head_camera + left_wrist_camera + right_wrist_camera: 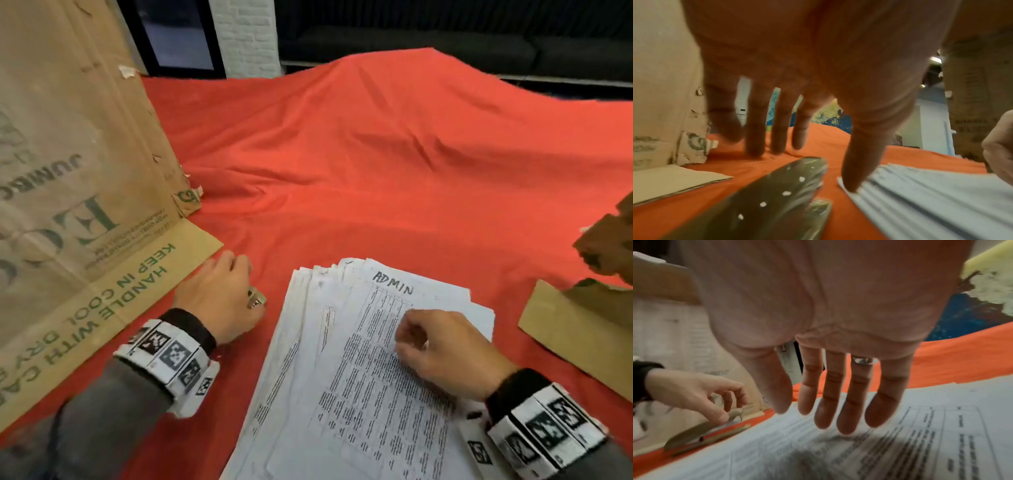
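— What's at the left edge?
— A cardboard box [68, 154], its inside unseen. Beside it the left hand [219, 298] hovers, fingers apart, just above the metal stapler [257, 297] on the red cloth [376, 171].
— Further right?
— The right hand [445, 353], fingers relaxed and together, rests on the paper stack [342, 394].

Left of left hand [219, 301]: way blocked by upright cardboard box [68, 154] and its flat flap [144, 287]. Ahead of both hands: red cloth [376, 164] open, wide room. Under right hand [445, 349]: paper stack [342, 394], low. Metal object [257, 297] lodged between left hand and stack. Right of right hand: cardboard piece [565, 329] near, cloth strip between.
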Motion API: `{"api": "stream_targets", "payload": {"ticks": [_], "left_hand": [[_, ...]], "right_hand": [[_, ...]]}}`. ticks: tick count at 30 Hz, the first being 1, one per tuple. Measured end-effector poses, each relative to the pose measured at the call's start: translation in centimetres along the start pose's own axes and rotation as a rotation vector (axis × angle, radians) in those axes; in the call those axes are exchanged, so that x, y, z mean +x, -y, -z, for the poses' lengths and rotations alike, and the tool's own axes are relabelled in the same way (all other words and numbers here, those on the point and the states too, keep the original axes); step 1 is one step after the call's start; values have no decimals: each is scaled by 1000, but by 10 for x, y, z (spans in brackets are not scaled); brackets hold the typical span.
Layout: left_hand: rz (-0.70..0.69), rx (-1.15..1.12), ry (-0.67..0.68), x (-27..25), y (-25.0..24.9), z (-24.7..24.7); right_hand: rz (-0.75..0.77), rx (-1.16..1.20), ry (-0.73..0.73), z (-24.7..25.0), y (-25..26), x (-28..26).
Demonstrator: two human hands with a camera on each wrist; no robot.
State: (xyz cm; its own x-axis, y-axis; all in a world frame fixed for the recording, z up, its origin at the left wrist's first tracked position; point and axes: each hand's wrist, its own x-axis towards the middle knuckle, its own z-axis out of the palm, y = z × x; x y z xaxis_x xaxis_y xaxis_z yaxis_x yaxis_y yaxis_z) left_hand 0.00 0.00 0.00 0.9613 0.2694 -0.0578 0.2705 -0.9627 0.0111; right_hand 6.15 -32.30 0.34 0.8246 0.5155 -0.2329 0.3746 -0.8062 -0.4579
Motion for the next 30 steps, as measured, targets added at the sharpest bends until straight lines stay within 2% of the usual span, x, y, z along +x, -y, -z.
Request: {"api": "stream_targets", "payload": {"ticks": [4,5,7,11,14,18,22,24,25,28,30], "left_hand": [[-29,266,303,0,28,-19],[-50,298,321,2,30,-21],[-96,341,289,5,30,-26],[-90,387,216,12,29,-27],[-77,436,143,7,19,-20],[-89,296,7,-26,-6,10],[-272,125,-93,-55,-48,32],[-393,-38,-117,-58,-74,32],[-452,-157,-96,-58,-88,29],[-585,-459,11,-44,-128,12],[-620,-593,111,-27,-147,3]], "right_hand": [[79,-182,57,-22,-10,4],[107,-222,51,-27,-9,3],[142,-279,28,-33,-7,-1],[167,-360,36,-36,-1,-6],[180,-437,-23,-42,0,-14],[131,-475,-66,-49,4,-31],[102,-440,-39,-45,5,-51],[104,-298,-64,-39,2,-53],[108,-131,-82,-37,1,-54],[166,440,-102,-32,-3,-49],[176,681,-102,-28,-4,-47]]}}
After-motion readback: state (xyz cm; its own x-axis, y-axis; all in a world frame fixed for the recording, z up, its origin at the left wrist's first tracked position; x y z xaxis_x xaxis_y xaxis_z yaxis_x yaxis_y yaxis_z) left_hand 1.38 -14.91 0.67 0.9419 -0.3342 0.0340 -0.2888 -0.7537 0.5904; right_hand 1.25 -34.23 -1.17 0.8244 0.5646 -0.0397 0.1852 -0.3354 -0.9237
